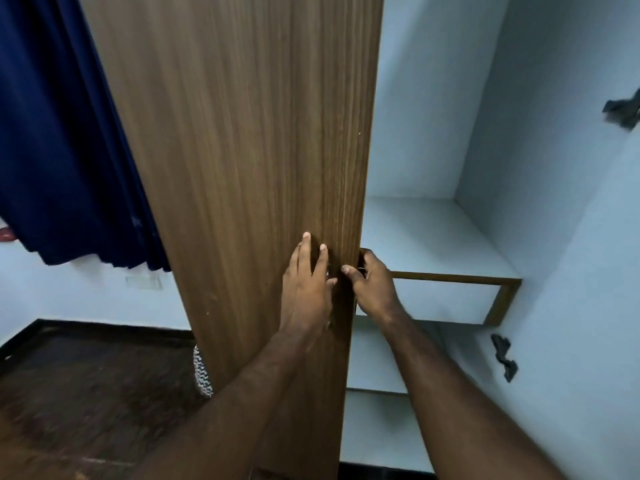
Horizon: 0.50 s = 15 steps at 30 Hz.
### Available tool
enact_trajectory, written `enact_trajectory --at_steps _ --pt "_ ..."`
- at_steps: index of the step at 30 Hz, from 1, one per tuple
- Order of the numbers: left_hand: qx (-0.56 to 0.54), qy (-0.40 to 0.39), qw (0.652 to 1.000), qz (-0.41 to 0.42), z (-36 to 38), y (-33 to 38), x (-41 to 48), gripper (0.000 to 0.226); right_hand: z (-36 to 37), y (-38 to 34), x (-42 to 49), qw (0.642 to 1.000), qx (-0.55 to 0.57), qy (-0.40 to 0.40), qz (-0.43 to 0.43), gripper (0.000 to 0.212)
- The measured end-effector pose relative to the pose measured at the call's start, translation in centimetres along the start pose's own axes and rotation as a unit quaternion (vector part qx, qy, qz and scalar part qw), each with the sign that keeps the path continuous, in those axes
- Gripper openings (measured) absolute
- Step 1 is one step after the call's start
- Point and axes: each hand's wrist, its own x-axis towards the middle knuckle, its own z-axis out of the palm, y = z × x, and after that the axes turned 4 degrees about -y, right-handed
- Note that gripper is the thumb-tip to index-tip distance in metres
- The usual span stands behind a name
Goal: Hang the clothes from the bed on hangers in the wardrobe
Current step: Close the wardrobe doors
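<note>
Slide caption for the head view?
Left hand flat on the wooden wardrobe door, right hand gripping its edge, white shelves visible inside.

One head-worn wide-angle view looks forward and slightly down from close to the door [242, 168], both forearms [249, 386] reaching in from the bottom edge; shelves [433, 237] lie right, curtain [52, 150] and floor [86, 393] left

Both arms outstretched; left grip [308, 289] flat, fingers straight; right grip [374, 287] curled round the door edge [357, 202].
</note>
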Motion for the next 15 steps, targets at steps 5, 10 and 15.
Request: enact_trajectory --at_steps 5,10,15 --pt "0.043 -0.018 0.999 0.004 1.8 -0.7 2.7 0.062 -0.7 0.6 3.5 1.0 -0.016 -0.004 0.005 0.03" --pt "0.085 -0.032 0.996 -0.003 3.0 -0.7 4.3 0.069 -1.1 1.2 6.2 0.999 -0.028 -0.018 0.005 0.033" --pt "0.11 -0.036 0.993 0.006 3.9 -1.3 5.1 0.075 -1.0 1.8 7.3 0.999 -0.031 -0.019 0.001 0.033"
